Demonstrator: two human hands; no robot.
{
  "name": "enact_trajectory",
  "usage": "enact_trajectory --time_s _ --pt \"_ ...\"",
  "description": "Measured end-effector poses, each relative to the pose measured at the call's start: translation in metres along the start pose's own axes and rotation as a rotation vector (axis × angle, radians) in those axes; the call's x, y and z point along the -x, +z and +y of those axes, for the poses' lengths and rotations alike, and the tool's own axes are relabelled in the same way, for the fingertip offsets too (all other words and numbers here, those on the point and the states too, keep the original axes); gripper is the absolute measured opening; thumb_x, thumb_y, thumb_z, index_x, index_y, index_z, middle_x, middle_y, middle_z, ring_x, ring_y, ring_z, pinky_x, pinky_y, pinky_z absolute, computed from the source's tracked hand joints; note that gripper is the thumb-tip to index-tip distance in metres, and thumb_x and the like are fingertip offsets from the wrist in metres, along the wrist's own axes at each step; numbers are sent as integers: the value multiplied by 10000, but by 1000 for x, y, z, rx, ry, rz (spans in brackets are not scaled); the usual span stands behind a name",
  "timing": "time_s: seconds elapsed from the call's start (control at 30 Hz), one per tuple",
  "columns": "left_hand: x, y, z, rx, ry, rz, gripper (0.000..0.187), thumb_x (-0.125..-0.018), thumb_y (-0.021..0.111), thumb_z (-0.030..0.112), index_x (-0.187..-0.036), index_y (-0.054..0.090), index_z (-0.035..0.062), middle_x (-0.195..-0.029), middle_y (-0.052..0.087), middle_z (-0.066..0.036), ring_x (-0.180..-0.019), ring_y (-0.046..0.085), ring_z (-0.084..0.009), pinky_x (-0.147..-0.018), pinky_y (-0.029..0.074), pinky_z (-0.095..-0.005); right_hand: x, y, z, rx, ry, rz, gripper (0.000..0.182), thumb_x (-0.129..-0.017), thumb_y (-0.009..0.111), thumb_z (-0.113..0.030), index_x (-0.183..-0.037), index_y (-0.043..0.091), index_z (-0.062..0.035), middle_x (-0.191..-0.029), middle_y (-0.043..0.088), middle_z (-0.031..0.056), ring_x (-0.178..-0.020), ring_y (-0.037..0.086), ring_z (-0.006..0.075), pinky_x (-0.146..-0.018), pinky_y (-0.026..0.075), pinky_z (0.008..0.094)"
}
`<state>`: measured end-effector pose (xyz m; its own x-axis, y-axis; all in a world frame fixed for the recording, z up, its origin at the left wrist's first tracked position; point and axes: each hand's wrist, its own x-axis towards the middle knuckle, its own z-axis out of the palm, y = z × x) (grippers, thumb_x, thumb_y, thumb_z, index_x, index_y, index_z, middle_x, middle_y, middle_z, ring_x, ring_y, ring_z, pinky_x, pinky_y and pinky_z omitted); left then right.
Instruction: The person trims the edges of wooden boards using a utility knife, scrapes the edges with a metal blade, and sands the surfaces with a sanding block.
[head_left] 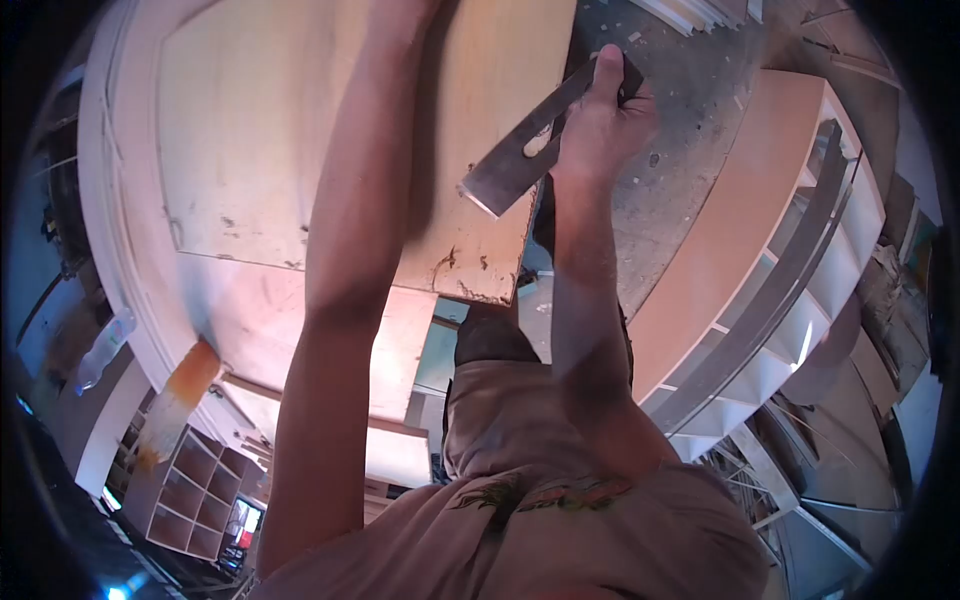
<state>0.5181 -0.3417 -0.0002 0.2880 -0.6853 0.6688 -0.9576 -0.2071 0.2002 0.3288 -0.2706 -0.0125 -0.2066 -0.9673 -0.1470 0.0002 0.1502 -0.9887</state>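
A flat dark metal blade with a slot (508, 165) is gripped in my right hand (603, 125), its thumb stretched along the upper end. The blade slants down to the left, its bright lower edge over the right edge of a pale wooden board (250, 130). Chipped marks show near the board's front edge. My left arm reaches forward over the board; the left hand lies beyond the top of the view, with only the wrist at the frame's edge.
To the right stands a long curved wooden unit with white compartments (740, 200). Debris lies on the grey floor (665, 150). At the left are a plastic bottle (105, 347) and a cubby shelf (190, 495). Scrap boards (850, 450) lean at the lower right.
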Motion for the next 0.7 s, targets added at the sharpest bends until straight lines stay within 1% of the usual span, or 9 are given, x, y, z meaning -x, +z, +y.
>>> enact_trajectory --time_s 0.03,0.1,0.13,0.17,0.23,0.27,0.37,0.4,0.7 --pt "3 2 2 -224 204 338 278 -824 688 324 -786 631 54 -635 555 -122 -526 520 -276 -485 394 -396 -1 -6 -6 -27 -6 5 264 -895 596 -280 -862 655 -25 -675 584 19 -543 500 86 -456 385 237" --pt "1 5 -7 -51 252 294 244 -855 673 308 -824 594 79 -607 461 -71 -481 420 -247 -451 333 -394 -10 -28 -14 190 -27 4 450 -902 571 -391 -906 636 55 -848 657 171 -753 601 268 -680 452 384" --pt "16 9 -8 -75 60 56 337 -885 600 375 -1020 610 67 -872 591 -176 -748 581 -324 -628 465 -419 -12 -35 -28 59 158 83 390 -902 573 -351 -876 641 33 -836 654 169 -751 603 268 -676 459 373" --pt "-1 -5 -2 -82 78 76 337 -885 600 375 -1020 610 67 -872 591 -176 -748 581 -324 -628 465 -419 -15 -28 -26 33 148 83 390 -902 573 -351 -876 641 33 -836 654 169 -751 603 268 -676 459 373" --pt "-16 -31 14 8 -359 -564 429 -850 562 458 -982 648 58 -954 663 -194 -903 633 -374 -780 496 -441 -8 -9 -9 209 -109 78 351 -904 576 -320 -853 643 21 -792 654 153 -727 613 251 -645 466 348" --pt "-11 -26 11 2 -245 -338 373 -864 529 401 -760 631 59 -718 659 -155 -684 636 -379 -628 502 -456 1 12 -13 91 -73 32 319 -902 583 -288 -849 644 20 -778 656 142 -732 625 253 -670 473 341" --pt "-10 -22 1 -29 -338 -572 362 -851 548 404 -942 616 60 -942 642 -212 -886 615 -390 -804 478 -483 -9 5 -28 136 -106 -6 265 -902 591 -222 -816 636 25 -745 657 127 -708 631 245 -686 476 339" --pt "-5 -17 1 -37 -231 -361 294 -847 528 326 -760 594 53 -729 644 -179 -702 622 -389 -674 503 -477 -18 -1 -16 0 -31 40 254 -902 588 -206 -809 633 26 -733 655 130 -700 630 239 -687 476 336" --pt "-9 -23 -2 53 -84 -435 255 -801 593 323 -741 621 76 -701 634 -99 -659 614 -323 -610 499 -428 -46 8 -17 38 144 -84 335 -897 619 -326 -867 641 7 -810 654 81 -763 604 162 -705 472 316"
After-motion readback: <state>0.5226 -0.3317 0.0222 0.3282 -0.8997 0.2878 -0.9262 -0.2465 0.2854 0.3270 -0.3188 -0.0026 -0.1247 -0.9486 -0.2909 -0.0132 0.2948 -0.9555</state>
